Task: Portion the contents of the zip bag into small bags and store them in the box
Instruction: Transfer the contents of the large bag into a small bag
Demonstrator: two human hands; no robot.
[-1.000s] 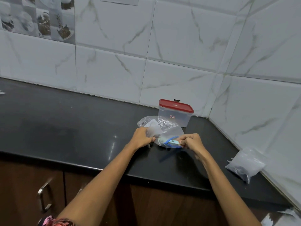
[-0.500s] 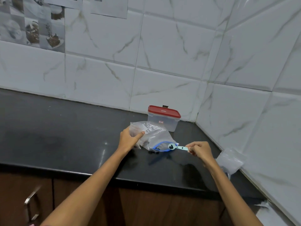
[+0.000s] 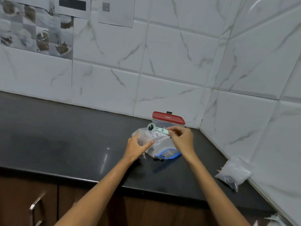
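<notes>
Two bare hands worked over the dark counter [image 3: 65,136] near the tiled corner. The left hand [image 3: 136,148] curled its fingers and thumb around a small clear bag [image 3: 143,137], holding it upright with its mouth upward. The right hand [image 3: 180,137] pinched the handle of a pale green spoon [image 3: 157,128], whose round bowl carried a few dark pieces and hung just above the small bag's mouth. The zip bag [image 3: 164,148], clear with a blue zip strip, lay on the counter under both hands, its open mouth facing the counter's front edge, with a few dark pieces spilled just outside it. The box [image 3: 168,122] with its red lid on stood just behind the zip bag, close to the corner; a small label on its front wall was too blurred to read, as was the raised mark on the lid. A pack of bags [image 3: 232,173] leaned against the right wall near the front edge. Printed sheets [image 3: 116,12] hung on the back wall, their text unreadable. Open counter stretched widely to the left.
</notes>
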